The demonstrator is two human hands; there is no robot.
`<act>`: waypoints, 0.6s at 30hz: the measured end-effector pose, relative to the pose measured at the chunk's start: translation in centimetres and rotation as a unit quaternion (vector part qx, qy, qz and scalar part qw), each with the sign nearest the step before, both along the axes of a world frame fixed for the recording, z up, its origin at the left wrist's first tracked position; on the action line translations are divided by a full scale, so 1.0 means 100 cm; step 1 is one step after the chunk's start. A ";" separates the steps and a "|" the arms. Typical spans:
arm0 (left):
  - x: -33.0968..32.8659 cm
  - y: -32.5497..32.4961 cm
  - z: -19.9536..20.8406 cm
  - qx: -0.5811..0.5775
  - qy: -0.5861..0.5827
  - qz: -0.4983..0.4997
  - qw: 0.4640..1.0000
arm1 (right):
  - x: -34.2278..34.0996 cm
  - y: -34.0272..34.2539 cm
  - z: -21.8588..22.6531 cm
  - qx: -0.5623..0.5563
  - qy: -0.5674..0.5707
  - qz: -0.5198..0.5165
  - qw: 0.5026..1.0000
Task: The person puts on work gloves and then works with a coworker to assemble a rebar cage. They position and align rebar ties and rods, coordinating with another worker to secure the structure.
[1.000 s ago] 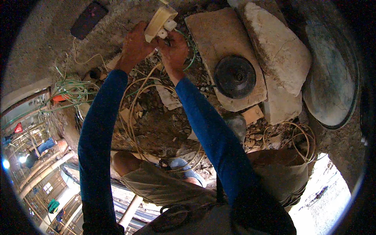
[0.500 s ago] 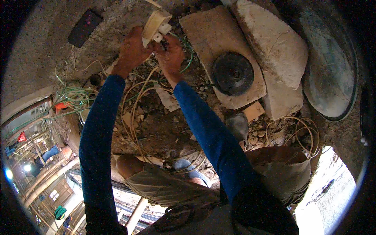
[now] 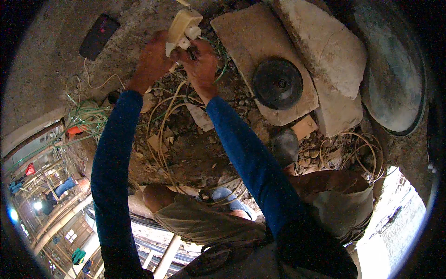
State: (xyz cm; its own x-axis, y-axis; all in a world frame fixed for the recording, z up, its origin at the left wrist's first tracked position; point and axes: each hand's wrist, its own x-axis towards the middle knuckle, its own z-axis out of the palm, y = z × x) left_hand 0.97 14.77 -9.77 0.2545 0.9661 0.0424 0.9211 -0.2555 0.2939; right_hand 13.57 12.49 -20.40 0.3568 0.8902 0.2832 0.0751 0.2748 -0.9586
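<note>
A cream-coloured extension socket (image 3: 183,25) stands tilted in front of me with white plugs (image 3: 193,33) on its right side. My left hand (image 3: 155,58) is closed at its lower left end, the fingertips partly behind it. Just below the plugs, my right hand (image 3: 202,65) is pinched around something small and dark that I cannot make out. The fingertips of both hands nearly meet under the socket. A thin green wire (image 3: 226,65) curves beside my right hand.
A black phone-like slab (image 3: 99,36) lies at the far left. Green cable coils (image 3: 86,116) are at the left, beige cable loops (image 3: 162,116) below my hands. To the right, a black disc (image 3: 278,83) rests on a stone slab (image 3: 234,30), near an oval pane-like object (image 3: 395,69).
The view has shifted slightly. Both hands stay at the socket in nearly the same pose.
</note>
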 end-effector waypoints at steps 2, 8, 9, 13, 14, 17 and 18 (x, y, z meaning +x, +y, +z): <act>-0.003 0.005 0.002 -0.003 0.036 -0.012 0.999 | 0.001 0.002 0.005 -0.013 0.028 0.026 0.999; -0.014 0.013 -0.005 0.017 0.047 -0.074 0.996 | 0.006 -0.002 0.014 -0.024 0.036 0.025 0.999; -0.015 0.014 -0.008 0.028 0.031 -0.088 0.995 | 0.006 -0.002 0.014 -0.016 0.030 0.015 0.999; -0.015 0.013 -0.011 0.080 0.022 -0.105 0.991 | 0.007 -0.003 0.015 -0.002 0.015 0.010 1.000; -0.015 0.014 -0.009 0.062 0.032 -0.105 0.992 | 0.007 -0.003 0.015 -0.004 0.025 0.015 1.000; -0.011 0.014 0.001 -0.001 0.023 -0.064 0.998 | 0.006 -0.004 0.017 -0.027 0.029 0.028 0.999; -0.009 0.014 0.006 -0.010 0.022 -0.058 0.998 | 0.006 -0.004 0.017 -0.037 0.025 0.032 0.998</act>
State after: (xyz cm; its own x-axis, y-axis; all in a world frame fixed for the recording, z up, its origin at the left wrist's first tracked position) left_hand 0.06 16.16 -9.19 0.3667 0.9303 0.0106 0.8973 -0.3567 0.2602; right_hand 14.12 12.09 -18.70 0.3103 0.9297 0.1984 0.0104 0.2053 -0.9786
